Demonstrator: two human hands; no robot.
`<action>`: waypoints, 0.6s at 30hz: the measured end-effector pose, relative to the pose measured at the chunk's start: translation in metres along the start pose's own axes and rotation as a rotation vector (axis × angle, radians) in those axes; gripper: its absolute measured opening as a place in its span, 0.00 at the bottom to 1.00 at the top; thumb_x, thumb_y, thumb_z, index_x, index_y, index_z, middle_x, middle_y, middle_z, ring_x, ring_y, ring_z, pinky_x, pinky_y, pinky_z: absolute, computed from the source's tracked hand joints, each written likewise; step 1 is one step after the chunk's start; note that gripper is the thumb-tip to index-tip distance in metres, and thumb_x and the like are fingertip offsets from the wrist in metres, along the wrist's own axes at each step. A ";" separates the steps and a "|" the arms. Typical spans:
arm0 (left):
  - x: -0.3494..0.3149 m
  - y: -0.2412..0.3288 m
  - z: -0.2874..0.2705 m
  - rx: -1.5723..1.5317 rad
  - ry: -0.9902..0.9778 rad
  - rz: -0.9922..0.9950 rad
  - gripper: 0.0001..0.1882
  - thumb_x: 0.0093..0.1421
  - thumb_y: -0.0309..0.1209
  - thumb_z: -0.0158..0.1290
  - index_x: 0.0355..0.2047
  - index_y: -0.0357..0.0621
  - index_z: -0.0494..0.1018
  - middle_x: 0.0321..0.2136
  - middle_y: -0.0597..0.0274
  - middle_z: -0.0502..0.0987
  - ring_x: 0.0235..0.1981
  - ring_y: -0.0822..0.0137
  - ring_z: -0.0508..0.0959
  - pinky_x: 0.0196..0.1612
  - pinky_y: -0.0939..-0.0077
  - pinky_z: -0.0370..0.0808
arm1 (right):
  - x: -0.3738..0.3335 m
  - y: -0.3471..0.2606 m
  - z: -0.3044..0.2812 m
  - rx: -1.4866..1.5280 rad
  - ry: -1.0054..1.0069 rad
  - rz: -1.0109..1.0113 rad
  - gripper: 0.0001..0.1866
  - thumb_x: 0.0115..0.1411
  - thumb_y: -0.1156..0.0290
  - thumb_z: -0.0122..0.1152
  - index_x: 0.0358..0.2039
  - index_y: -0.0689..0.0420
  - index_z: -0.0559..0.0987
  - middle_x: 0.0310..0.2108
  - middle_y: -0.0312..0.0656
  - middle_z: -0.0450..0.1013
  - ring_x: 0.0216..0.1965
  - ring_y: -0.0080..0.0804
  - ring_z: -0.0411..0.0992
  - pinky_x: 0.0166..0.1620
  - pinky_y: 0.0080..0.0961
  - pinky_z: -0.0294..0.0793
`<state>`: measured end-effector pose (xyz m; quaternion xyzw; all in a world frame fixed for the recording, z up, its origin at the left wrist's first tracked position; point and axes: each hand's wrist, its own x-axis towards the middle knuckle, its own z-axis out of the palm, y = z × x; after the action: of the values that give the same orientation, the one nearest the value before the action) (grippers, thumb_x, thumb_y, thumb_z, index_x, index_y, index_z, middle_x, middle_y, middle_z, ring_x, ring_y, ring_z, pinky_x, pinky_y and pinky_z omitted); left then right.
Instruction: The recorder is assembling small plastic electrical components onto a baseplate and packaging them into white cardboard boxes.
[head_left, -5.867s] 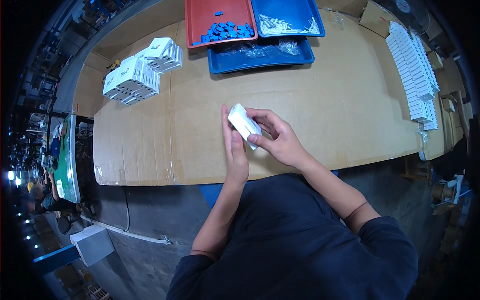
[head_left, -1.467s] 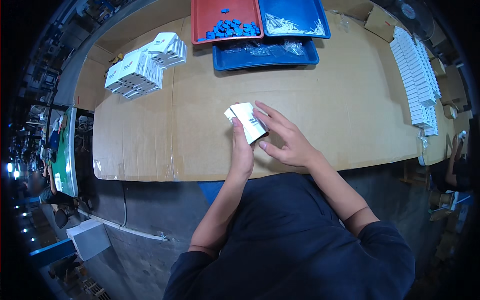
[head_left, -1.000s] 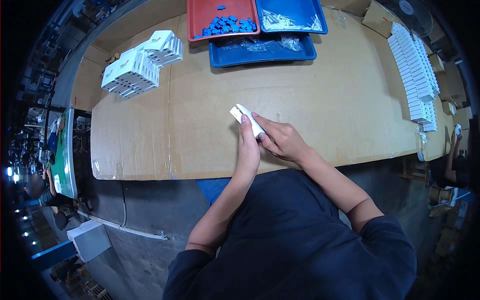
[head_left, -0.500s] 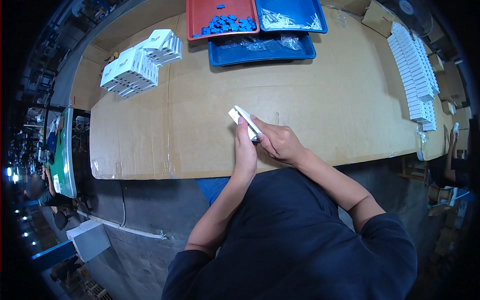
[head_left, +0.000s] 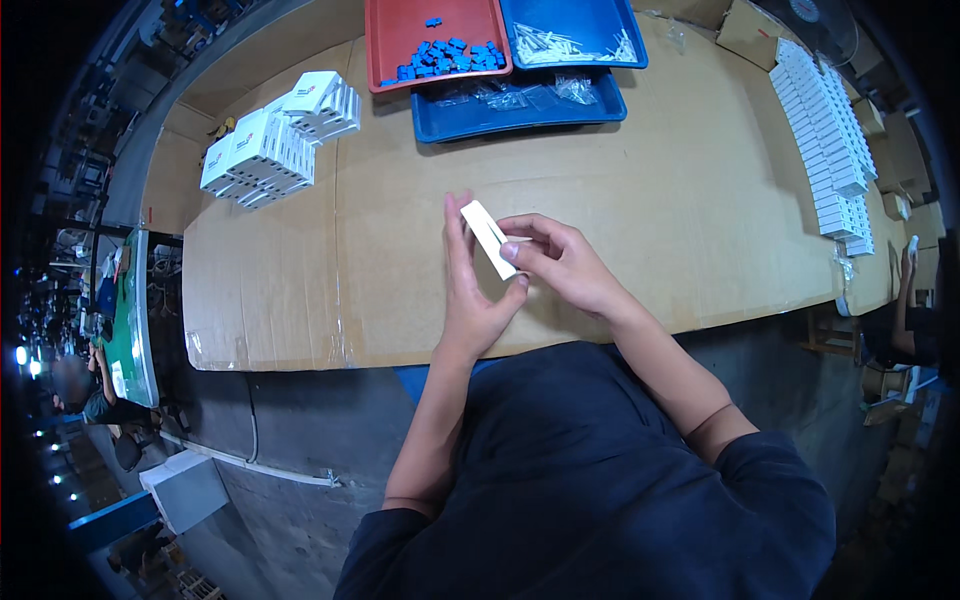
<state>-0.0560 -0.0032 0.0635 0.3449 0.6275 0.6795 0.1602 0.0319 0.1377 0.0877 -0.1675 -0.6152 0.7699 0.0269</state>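
Observation:
A slim white box is held up over the cardboard-covered table, tilted with one narrow side toward me. My left hand cradles it from the left, fingers stretched along its far side and thumb at its lower end. From the right, my right hand pinches the box, with the thumb on the near side and the fingers bent behind it. A thin dark slit shows beside the right fingers. The face turned away from me is hidden.
White boxes are stacked at the left, and long rows of similar ones stand at the right. At the back are a red tray of blue parts, a blue tray of white sticks and a lower blue tray with clear bags.
The white box has been turned so a plain narrow side faces me. My left fingers have straightened along it, and the right thumb has shifted onto its near side.

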 end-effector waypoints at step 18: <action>0.001 0.002 0.023 -0.323 0.268 0.028 0.47 0.73 0.66 0.34 0.74 0.37 0.50 0.59 0.49 0.67 0.62 0.59 0.67 0.67 0.64 0.61 | -0.016 0.022 0.048 -0.344 0.192 -0.589 0.26 0.71 0.69 0.60 0.66 0.66 0.71 0.67 0.63 0.67 0.70 0.53 0.65 0.67 0.36 0.70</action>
<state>-0.0410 0.0144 0.0654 0.2299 0.5214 0.8131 0.1193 0.0370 0.0837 0.0797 -0.0567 -0.7524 0.5949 0.2770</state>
